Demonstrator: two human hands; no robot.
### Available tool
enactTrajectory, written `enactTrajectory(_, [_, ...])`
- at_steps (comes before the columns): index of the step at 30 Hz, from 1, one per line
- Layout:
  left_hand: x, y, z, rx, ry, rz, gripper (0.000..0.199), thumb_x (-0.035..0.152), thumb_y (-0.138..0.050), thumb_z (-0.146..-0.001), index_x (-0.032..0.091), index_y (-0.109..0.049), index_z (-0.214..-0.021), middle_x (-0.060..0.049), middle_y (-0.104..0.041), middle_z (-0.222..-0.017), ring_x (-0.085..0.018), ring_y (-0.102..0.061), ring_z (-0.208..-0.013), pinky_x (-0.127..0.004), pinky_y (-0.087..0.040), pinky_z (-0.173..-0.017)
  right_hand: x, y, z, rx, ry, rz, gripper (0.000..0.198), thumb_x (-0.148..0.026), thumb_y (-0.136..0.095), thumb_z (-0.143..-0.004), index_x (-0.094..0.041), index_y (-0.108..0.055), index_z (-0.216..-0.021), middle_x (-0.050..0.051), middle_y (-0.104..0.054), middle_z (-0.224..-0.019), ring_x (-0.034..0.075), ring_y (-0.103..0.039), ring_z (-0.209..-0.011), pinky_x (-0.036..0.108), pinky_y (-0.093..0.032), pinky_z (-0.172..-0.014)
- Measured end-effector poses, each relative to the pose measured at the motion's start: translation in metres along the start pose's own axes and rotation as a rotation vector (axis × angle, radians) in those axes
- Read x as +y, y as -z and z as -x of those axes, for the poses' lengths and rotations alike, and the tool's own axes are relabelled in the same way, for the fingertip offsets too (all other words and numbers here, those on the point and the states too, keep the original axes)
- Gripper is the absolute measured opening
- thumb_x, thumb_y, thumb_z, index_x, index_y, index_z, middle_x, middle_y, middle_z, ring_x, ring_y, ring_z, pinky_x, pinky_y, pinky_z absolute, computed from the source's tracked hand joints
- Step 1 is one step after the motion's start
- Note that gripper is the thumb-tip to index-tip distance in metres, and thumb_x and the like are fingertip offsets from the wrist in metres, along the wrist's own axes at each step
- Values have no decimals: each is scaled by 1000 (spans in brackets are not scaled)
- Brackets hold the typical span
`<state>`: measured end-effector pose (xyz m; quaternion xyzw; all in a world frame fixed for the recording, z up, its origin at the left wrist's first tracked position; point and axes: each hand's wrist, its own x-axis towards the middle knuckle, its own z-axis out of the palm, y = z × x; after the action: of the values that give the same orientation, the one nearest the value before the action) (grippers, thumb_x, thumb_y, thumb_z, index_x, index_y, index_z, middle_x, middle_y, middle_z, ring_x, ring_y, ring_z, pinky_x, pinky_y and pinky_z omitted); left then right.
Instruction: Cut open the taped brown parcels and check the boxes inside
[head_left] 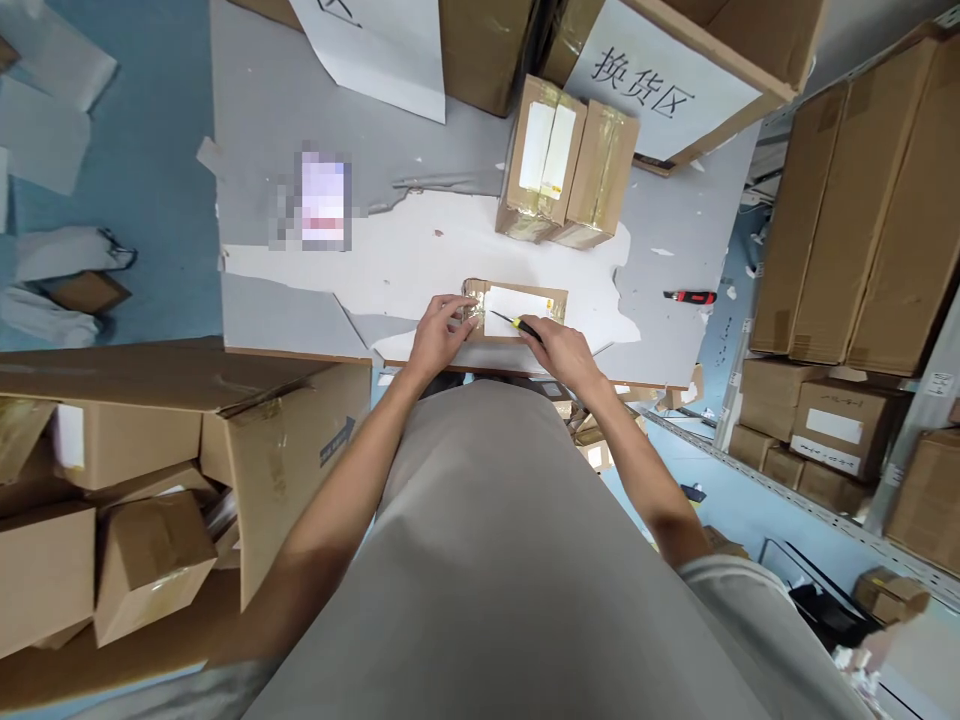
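Note:
A small cardboard box [518,333] with a white label [510,312] lies near the front edge of the table. Clear tape covers its left end. My left hand [442,335] grips that end, thumb and fingers on the taped part. In my right hand [562,350] is a utility knife [529,328] with a black and yellow handle. Its thin blade points left, over the label; whether the tip touches the paper I cannot tell. My right fingers are wrapped around the handle at the box's right front corner.
Two taped cardboard boxes [566,165] stand behind, before a large open carton [675,90] with a paper sign. A red and black cutter [691,297] lies at right. A blurred bright rectangle [324,198] is at left. A big carton [289,450] of boxes stands front left, shelving at right.

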<state>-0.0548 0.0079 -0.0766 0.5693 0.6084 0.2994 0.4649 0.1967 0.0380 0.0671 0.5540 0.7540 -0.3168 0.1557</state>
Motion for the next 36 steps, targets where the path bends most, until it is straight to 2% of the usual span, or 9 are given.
enactTrajectory(5, [-8, -3, -3, -8, -5, -12, 51, 36, -70, -104, 27, -71, -154, -13, -65, -141, -24, -72, -107, -37, -68, -88, -29, 14, -24, -126, 48, 235, 48, -44, -36, -126, -28, -57, -167, 15, -77, -142, 31, -76, -124, 35, -51, -101])
enactTrajectory(11, [-13, -5, -2, -14, -7, 12, 52, 38, -71, -104, 28, -70, -156, -13, -63, -142, -25, -71, -108, -38, -67, -88, -42, 21, -37, -194, 101, 381, 44, -33, -37, -125, -23, -60, -161, 19, -78, -138, 33, -78, -121, 40, -52, -101])
enactTrajectory(20, [-18, -8, 0, -20, -21, 9, 57, 33, -69, -101, 26, -69, -158, -13, -63, -144, -25, -71, -107, -38, -67, -90, -51, 17, -45, -199, 117, 452, 49, -8, -40, -116, -18, -60, -160, 23, -78, -140, 35, -78, -127, 44, -55, -105])
enactTrajectory(28, [-17, -10, 0, 22, -17, -34, 55, 27, -61, -101, 23, -70, -155, -14, -63, -144, -24, -72, -102, -40, -66, -94, -72, 17, -62, -213, 114, 406, 50, 1, -40, -110, -9, -76, -143, 26, -81, -138, 36, -76, -134, 49, -57, -112])
enactTrajectory(36, [1, -14, 4, 28, 2, -127, 56, 21, -57, -102, 22, -69, -156, -13, -67, -143, -24, -72, -100, -42, -61, -105, -71, 22, -56, -249, 73, 455, 47, 0, -42, -109, -8, -77, -138, 27, -80, -140, 33, -76, -133, 42, -58, -108])
